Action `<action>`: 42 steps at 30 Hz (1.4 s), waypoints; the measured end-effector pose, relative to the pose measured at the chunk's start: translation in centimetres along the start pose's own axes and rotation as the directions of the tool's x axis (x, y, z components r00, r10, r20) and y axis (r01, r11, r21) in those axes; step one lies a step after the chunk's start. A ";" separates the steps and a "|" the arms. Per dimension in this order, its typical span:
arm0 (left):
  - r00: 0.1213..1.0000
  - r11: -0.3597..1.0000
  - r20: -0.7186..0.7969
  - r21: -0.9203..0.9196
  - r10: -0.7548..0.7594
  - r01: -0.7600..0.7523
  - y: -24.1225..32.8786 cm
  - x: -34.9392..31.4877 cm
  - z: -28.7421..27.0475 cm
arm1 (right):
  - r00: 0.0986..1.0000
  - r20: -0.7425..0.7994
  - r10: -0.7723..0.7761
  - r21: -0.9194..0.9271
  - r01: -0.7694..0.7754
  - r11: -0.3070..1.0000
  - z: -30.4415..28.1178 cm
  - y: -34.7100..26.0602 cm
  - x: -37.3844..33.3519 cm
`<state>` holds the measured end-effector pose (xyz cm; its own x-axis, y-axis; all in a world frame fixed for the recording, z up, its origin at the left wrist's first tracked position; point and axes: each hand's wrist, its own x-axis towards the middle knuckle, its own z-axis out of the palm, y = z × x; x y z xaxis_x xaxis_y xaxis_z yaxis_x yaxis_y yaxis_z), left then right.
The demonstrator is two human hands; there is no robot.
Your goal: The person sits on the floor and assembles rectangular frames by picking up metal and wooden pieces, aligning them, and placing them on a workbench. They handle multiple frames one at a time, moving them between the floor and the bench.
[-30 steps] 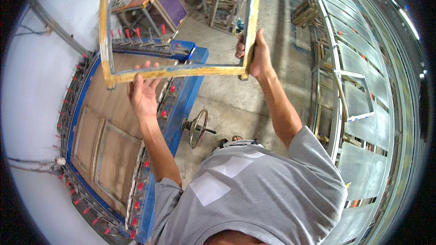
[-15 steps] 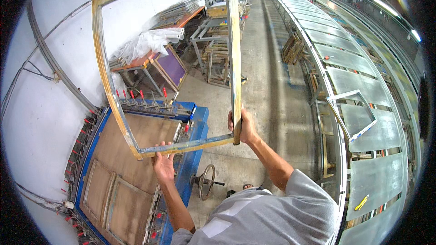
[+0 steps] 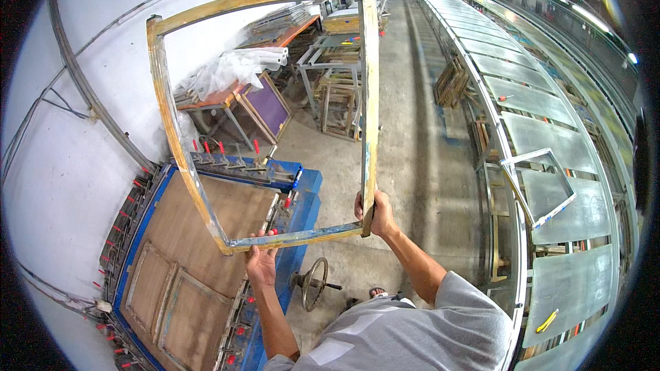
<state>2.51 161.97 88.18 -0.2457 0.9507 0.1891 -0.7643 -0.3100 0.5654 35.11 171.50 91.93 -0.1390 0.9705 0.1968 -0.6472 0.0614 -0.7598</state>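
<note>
Yellowish frame [image 3: 371,96]: left fingers [image 3: 255,253] hold its bottom bar [image 3: 309,236], right fingers [image 3: 359,207] its lower corner.

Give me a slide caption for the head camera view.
Right hand grips a frame, left hand holding its lower bar, near a blue table.

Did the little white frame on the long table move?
No. Against the grey panel beneath it, the little white frame sits in the same spot; only the camera's view has shifted.
</note>
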 end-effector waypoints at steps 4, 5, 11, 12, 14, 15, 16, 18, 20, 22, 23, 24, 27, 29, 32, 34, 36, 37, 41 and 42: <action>1.000 1.000 -0.001 0.009 -0.006 0.006 -0.9 0.0 0.1 | 1.000 -0.011 -0.005 -0.015 0.005 1.000 -0.8 -0.4 0.2; 1.000 1.000 -0.010 0.013 -0.007 0.007 -1.1 0.0 0.1 | 1.000 -0.020 0.004 0.004 -0.004 1.000 -0.9 -0.3 0.3; 0.989 0.995 -0.129 0.058 -0.068 0.076 -2.5 -0.1 1.2 | 0.996 -0.082 0.036 0.037 -0.033 0.999 -4.1 1.5 1.2; 0.989 0.998 -0.132 0.016 -0.061 0.063 -3.0 0.3 1.8 | 0.999 -0.044 -0.002 0.006 0.003 1.000 -5.2 1.7 1.7; 0.983 0.999 -0.181 -0.048 -0.029 0.021 -3.9 0.8 0.5 | 0.999 0.001 0.044 -0.023 -0.044 0.999 -5.1 1.1 2.0; 0.972 0.997 -0.232 -0.058 0.028 -0.042 -4.1 0.8 0.5 | 0.999 -0.041 0.012 -0.031 -0.013 0.999 -3.5 0.8 2.3; 0.957 0.992 -0.280 -0.071 0.079 -0.103 -4.1 0.9 0.6 | 0.996 -0.085 -0.026 -0.047 0.022 0.999 -1.6 0.5 2.2; 0.880 0.979 -0.449 -0.048 0.155 -0.197 -3.1 1.0 -0.5 | 0.990 -0.117 -0.082 -0.148 0.064 0.987 2.4 -0.3 3.3; 0.753 0.970 -0.622 0.048 0.215 -0.237 -1.4 0.2 -1.0 | 0.989 -0.150 0.004 -0.214 -0.036 0.976 3.7 1.0 3.8; 0.723 0.970 -0.648 0.135 0.240 -0.202 1.9 0.5 0.1 | 0.963 -0.212 0.169 -0.238 -0.219 0.946 3.1 3.9 5.4; 0.738 0.969 -0.628 0.175 0.246 -0.174 4.6 0.4 0.2 | 0.954 -0.213 0.210 -0.176 -0.248 0.953 4.6 5.7 5.2; 0.706 0.953 -0.641 0.194 0.302 -0.231 7.4 -0.1 0.2 | 0.932 -0.200 0.301 -0.136 -0.330 0.934 6.5 7.6 5.2; 0.526 0.860 -0.681 0.397 0.510 -0.320 14.4 -3.5 -5.0 | 0.794 -0.202 0.574 0.010 -0.584 0.812 12.9 14.7 4.1; 0.415 0.812 -0.698 0.504 0.583 -0.294 17.1 -5.9 -8.4 | 0.684 -0.155 0.713 0.052 -0.715 0.698 16.9 20.0 3.8; 0.329 0.814 -0.746 0.553 0.579 -0.178 19.9 -8.2 -13.6 | 0.536 -0.201 0.820 0.126 -0.816 0.564 23.1 29.3 3.4; 0.353 0.831 -0.760 0.546 0.546 -0.109 20.8 -9.0 -16.3 | 0.520 -0.226 0.824 0.155 -0.816 0.557 24.7 37.8 4.9; 0.458 0.818 -0.738 0.574 0.496 0.039 21.6 -8.9 -19.2 | 0.504 -0.303 0.809 0.124 -0.821 0.558 27.5 43.6 5.6; 0.507 0.805 -0.729 0.584 0.461 0.109 21.9 -8.6 -20.7 | 0.498 -0.363 0.787 0.060 -0.831 0.553 28.0 46.6 6.4; 0.637 0.760 -0.716 0.574 0.285 0.306 19.9 -4.8 -30.2 | 0.481 -0.539 0.692 -0.103 -0.853 0.512 27.8 59.1 8.0; 0.727 0.732 -0.615 0.640 0.305 0.234 18.9 -4.0 -32.3 | 0.482 -0.570 0.665 -0.069 -0.835 0.547 27.0 61.9 8.2</action>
<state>-30.22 152.48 72.19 -0.7783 0.6004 -0.1838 -0.2356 -0.0080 0.9718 -26.34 176.91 63.26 -0.0698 0.6419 -0.7636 -0.1861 -0.7604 -0.6222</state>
